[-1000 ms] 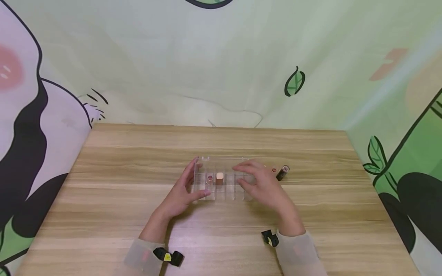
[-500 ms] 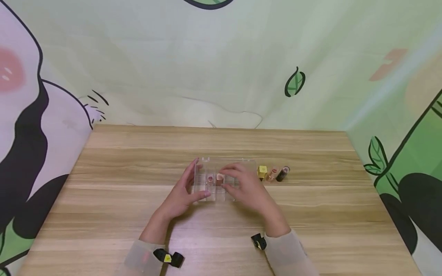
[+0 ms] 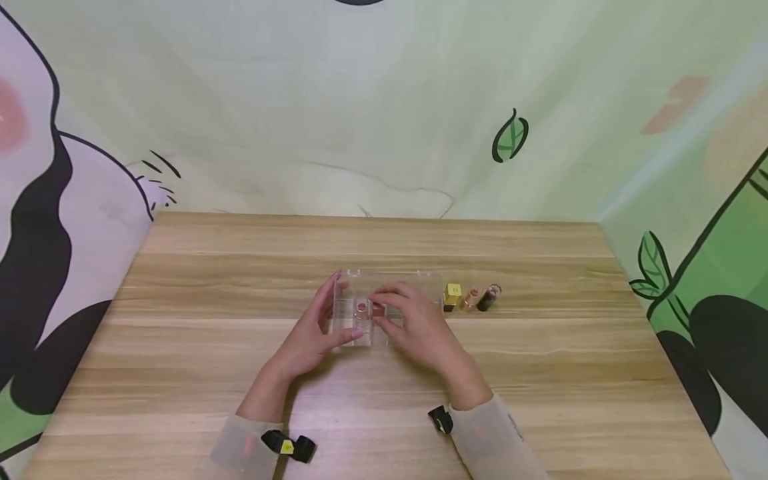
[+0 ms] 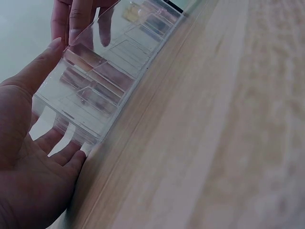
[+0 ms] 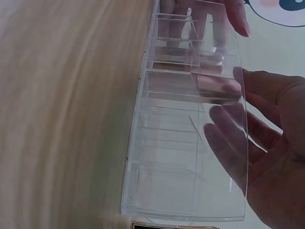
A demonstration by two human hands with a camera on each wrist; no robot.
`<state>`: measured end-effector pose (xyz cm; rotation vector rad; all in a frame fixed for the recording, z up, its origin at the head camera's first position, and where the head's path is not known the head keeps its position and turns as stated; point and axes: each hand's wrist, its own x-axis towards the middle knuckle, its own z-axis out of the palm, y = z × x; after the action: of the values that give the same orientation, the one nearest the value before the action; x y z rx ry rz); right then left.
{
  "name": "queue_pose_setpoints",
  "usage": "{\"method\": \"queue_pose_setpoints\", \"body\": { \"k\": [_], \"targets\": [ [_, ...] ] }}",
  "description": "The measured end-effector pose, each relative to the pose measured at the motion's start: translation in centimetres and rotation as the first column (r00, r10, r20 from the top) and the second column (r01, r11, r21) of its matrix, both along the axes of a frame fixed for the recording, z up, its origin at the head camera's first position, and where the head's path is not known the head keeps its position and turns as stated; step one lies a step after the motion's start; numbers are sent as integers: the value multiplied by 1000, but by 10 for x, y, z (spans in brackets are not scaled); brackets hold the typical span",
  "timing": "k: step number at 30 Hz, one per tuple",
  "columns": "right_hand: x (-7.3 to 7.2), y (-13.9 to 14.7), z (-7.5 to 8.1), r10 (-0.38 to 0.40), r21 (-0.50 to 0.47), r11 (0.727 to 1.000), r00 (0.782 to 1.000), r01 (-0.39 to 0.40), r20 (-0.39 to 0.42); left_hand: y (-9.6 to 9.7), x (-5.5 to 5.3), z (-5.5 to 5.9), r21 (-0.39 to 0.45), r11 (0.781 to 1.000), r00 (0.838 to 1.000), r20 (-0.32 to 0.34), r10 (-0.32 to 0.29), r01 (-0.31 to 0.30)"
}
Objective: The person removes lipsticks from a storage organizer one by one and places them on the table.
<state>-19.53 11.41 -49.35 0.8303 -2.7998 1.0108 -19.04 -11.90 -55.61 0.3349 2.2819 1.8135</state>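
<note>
A clear plastic lipstick organizer (image 3: 414, 283) with several compartments stands mid-table. My left hand (image 3: 309, 337) grips its left end, thumb along the front and the other fingers around the side and back. A lipstick with a dark pink tip (image 3: 361, 309) stands in a compartment close to the left thumb. Beside it is a shiny brown lipstick tube (image 5: 219, 88), also in a compartment. My right hand (image 3: 420, 327) reaches over the organizer and pinches the top of this brown tube between thumb and fingers; the fingers partly hide it in the head view.
Right of the organizer, a yellow-and-black lipstick (image 3: 453, 295), a pinkish lipstick (image 3: 471, 299) and a black lipstick (image 3: 489, 297) stand in a row on the wooden table (image 3: 240, 253). A printed cloth (image 3: 360, 113) hangs behind the table.
My right hand has moved left from the organizer's right part to the brown lipstick tube and closed on it, uncovering the yellow-and-black lipstick. The left hand keeps its grip.
</note>
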Motion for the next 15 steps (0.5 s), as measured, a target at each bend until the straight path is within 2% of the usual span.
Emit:
{"method": "queue_pose_setpoints", "body": {
  "k": [15],
  "targets": [
    [-1,-2,-3,-51,-16,999,999,51,-11,0,-1,0,20,1000,1000,-14,-2,3]
  ]
}}
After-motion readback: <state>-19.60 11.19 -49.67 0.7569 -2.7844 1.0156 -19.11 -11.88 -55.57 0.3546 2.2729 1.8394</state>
